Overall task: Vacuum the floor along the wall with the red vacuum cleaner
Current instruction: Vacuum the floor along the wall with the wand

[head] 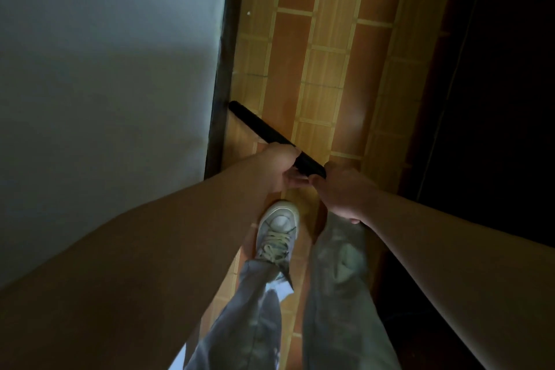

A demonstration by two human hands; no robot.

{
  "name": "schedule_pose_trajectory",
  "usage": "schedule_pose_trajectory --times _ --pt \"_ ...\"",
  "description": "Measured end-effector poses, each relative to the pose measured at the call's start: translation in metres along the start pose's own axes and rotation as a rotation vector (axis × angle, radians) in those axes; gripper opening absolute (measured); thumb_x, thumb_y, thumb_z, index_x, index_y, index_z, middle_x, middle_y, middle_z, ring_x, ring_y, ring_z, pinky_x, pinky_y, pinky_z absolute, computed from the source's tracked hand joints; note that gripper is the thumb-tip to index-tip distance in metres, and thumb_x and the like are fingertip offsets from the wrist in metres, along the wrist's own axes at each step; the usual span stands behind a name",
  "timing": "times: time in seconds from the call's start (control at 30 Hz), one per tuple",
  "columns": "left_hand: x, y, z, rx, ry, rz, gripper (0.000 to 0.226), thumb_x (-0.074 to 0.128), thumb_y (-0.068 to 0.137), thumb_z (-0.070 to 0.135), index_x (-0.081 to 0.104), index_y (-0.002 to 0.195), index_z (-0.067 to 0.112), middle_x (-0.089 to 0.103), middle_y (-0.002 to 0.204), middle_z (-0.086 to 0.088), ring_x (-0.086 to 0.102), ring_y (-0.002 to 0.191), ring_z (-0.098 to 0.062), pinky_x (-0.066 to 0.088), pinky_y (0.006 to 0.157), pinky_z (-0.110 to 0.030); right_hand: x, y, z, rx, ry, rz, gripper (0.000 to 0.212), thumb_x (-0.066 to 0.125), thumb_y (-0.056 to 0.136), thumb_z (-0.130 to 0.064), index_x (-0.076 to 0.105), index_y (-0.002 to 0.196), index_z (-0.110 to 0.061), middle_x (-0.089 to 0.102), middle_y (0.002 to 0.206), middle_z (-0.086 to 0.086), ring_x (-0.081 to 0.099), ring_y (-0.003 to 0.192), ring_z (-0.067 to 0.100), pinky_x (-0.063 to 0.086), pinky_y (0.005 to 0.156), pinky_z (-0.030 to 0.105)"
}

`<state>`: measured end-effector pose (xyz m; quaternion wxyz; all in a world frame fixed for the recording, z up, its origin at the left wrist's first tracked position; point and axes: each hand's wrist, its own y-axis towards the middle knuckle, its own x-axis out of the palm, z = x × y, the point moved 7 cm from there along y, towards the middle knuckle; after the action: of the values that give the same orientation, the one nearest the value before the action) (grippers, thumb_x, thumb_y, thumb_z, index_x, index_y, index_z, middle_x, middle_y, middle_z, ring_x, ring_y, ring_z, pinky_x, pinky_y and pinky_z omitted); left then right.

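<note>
My left hand (280, 167) and right hand (345, 192) both squeeze the black vacuum tube (270, 132). Its tip touches the floor (330, 69) right by the wall (105, 69). I think lots of floor ahead is left to clean.

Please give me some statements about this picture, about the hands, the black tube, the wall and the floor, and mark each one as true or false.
1. Both hands hold the black tube. True: the left hand grips it ahead of the right hand.
2. The far end of the tube points to the dark baseboard under the wall. True.
3. The floor is grey carpet. False: it is orange and yellow tile.
4. The person is barefoot. False: a light laced shoe is visible.
5. The red body of the vacuum cleaner is in view. False: only the black tube shows.
</note>
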<state>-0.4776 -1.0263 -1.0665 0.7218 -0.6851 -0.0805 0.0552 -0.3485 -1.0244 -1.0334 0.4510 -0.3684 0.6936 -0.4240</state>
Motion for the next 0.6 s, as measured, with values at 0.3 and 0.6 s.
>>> schedule_pose_trajectory --times 0.3,0.6 --pt "0.022 0.002 0.013 0.006 -0.088 0.053 0.028 0.049 0.107 0.014 0.049 0.129 -0.003 0.066 0.11 -0.02 0.07 0.087 -0.03 0.061 0.059 -0.044 -0.029 0.005 0.011 -0.032 -0.038 -0.057 0.044 0.034 0.107 -0.045 0.051 0.124 -0.008 0.062 0.109 0.014 0.064 0.091 0.031 0.057 0.073 0.042" --pt "0.026 -0.001 0.052 0.025 -0.044 0.088 0.023 0.048 0.107 0.014 0.054 0.123 -0.002 0.065 0.105 -0.016 0.068 0.087 -0.028 0.061 0.062 -0.043 -0.05 0.023 0.003 -0.014 0.089 -0.084 0.049 0.031 0.107 -0.051 0.047 0.131 -0.01 0.062 0.107 0.013 0.065 0.086 0.028 0.056 0.072 0.042"
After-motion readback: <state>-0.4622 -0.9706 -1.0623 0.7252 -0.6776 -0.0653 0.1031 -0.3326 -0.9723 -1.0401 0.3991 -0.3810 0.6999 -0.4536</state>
